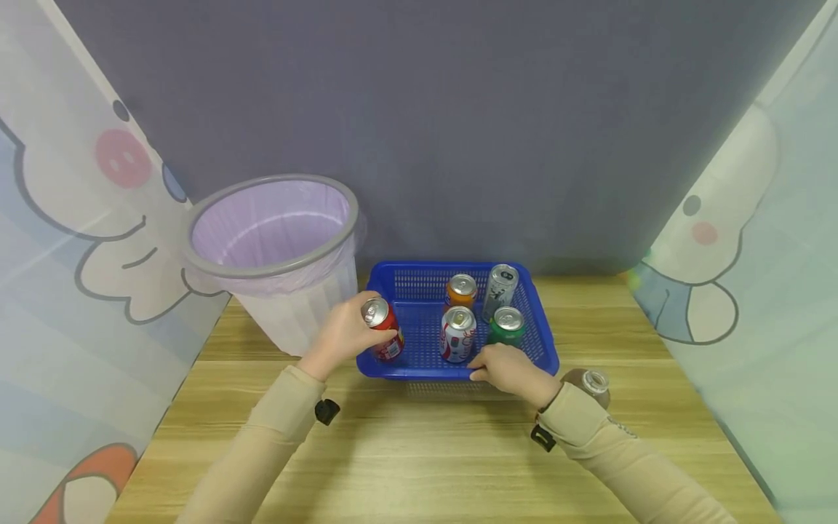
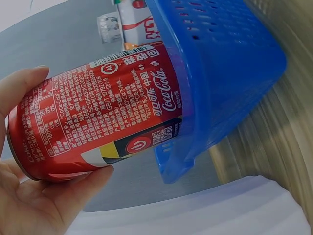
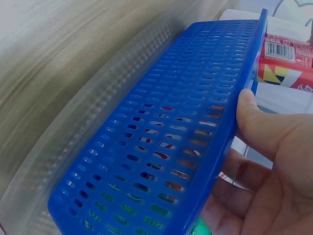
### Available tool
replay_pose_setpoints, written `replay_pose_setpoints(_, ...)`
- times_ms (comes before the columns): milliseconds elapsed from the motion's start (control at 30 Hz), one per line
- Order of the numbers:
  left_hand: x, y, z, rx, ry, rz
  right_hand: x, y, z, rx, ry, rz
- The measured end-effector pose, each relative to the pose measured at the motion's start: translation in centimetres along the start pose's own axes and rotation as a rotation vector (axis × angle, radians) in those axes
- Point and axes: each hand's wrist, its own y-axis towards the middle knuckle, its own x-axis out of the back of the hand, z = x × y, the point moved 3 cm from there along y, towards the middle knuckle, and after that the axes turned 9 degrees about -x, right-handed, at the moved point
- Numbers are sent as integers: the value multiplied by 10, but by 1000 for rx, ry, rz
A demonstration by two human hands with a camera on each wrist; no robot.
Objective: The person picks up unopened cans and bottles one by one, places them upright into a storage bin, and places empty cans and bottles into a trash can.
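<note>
My left hand (image 1: 347, 327) holds a red Coca-Cola can (image 1: 386, 327) by its upper part, over the left end of a blue plastic basket (image 1: 419, 375). In the left wrist view, thumb and fingers wrap the can (image 2: 102, 112) near one end, and its other end overlaps the basket rim (image 2: 188, 88). My right hand (image 1: 507, 371) grips the basket's front rim, thumb outside and fingers inside, as the right wrist view shows. Standing in the basket are a white-and-red Coca-Cola can (image 1: 457, 338), an orange can (image 1: 461, 291), a silver-grey can (image 1: 500, 291) and a green can (image 1: 507, 327).
A white bin (image 1: 294, 313) with a grey rim and a pale liner stands left of the basket. By the right forearm is a brown bottle (image 1: 589, 386), partly hidden by the sleeve. The wooden table (image 1: 419, 466) meets a grey wall panel (image 1: 419, 131) behind.
</note>
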Motion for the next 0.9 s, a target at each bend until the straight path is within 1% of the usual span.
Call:
replay_pose_setpoints(133, 0, 8, 0, 0, 15, 11, 0, 1, 1, 2, -1, 0)
replay_pose_setpoints(300, -1, 21, 1, 20, -4, 15, -1, 1, 0, -14, 10, 1)
replay_pose_setpoints(500, -7, 37, 4, 61, 25, 66, -1, 1, 0, -16, 19, 16)
replay_pose_setpoints(600, -10, 45, 3, 77, 15, 86, -1, 2, 0, -14, 20, 18)
replay_pose_setpoints(700, -13, 52, 4, 92, -2, 91, -1, 2, -1, -13, 16, 18)
replay_pose_setpoints(800, -16, 58, 5, 93, 21, 76, -1, 3, -2, -10, 13, 21)
replay_pose_setpoints(900, -18, 65, 5, 113, 58, 85, -1, 3, -2, 0, 12, 21)
